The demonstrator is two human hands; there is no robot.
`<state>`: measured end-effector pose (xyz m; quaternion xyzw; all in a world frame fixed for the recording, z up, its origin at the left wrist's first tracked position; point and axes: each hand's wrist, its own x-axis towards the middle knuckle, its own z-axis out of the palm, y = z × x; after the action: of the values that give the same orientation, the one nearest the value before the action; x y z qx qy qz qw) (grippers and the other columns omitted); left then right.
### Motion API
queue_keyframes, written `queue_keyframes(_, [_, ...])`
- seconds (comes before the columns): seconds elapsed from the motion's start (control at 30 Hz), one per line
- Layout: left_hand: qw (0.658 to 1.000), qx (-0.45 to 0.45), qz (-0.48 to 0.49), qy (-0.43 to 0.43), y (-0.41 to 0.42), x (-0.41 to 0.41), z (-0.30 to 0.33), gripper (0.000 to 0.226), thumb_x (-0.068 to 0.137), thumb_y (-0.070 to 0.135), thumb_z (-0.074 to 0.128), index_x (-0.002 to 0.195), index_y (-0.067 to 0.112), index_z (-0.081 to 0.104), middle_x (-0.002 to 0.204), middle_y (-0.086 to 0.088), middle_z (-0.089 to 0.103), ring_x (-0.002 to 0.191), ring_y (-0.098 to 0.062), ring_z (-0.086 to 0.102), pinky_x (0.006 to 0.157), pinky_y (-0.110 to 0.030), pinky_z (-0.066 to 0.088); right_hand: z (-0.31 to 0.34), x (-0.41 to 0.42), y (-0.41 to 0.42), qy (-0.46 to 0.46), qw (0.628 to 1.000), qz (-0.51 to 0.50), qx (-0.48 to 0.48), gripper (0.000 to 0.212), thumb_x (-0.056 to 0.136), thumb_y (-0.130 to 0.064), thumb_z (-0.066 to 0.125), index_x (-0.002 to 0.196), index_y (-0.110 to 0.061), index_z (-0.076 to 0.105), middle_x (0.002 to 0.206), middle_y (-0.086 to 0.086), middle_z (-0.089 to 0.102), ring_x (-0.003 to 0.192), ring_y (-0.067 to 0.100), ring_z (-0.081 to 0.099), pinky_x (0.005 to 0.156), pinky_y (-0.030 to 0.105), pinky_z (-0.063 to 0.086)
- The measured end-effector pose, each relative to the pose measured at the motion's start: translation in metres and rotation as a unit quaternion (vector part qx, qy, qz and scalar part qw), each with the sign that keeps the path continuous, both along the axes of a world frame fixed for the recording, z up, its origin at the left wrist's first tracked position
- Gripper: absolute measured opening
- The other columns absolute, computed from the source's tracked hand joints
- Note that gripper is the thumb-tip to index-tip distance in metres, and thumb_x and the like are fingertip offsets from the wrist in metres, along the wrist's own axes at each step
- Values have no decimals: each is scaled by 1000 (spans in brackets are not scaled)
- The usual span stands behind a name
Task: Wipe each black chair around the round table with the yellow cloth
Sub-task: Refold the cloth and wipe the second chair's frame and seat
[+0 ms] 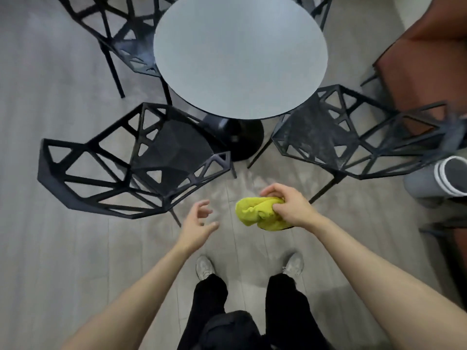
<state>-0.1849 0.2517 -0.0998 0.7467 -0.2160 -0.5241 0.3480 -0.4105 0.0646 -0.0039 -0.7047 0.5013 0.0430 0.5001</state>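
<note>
Round grey surface (240, 56) on a grey wood floor (50, 248) — black chairs (131, 168) all round. Yellow cloth (257, 214) bunched in right hand (285, 205); left hand (199, 221) loose, holding nothing.

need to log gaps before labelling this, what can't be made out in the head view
- Far right chair: mostly behind the round table and cut by the top edge.
- Far left chair: back cut by the top edge.
- Yellow cloth: bunched, partly covered by the right hand; its size is unclear.
- Near right chair: outer side blurred.
</note>
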Motion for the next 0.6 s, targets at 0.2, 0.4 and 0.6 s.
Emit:
queue_keyframes(0.2, [977, -140, -161, -8, -151, -91, 82, 36, 86, 3, 77, 118, 19, 80, 114, 0, 81, 108, -12, 73, 98, -30, 59, 13, -80, -48, -85, 990, -103, -45, 36, 90, -11, 63, 109, -40, 75, 124, -9, 63, 120, -3, 57, 95, 10, 44])
queue_keyframes(0.4, [983, -140, -87, -82, -229, -182, 131, 20, 88, 17, 72, 105, 25, 79, 97, -2, 80, 87, -11, 74, 79, -28, 62, 13, -173, -95, -118, 983, -141, 15, 42, 79, -56, 66, 119, -44, 67, 110, -15, 75, 106, 5, 71, 97, 42, 60])
queue_keyframes(0.6, [962, -156, -178, -136, -295, -229, 171, 22, 81, 34, 80, 99, 22, 76, 88, 2, 76, 80, -11, 67, 76, -35, 56, 21, -213, -153, -80, 988, -82, -102, 34, 78, -32, 83, 109, -28, 70, 105, -7, 64, 94, 15, 65, 72, 26, 43])
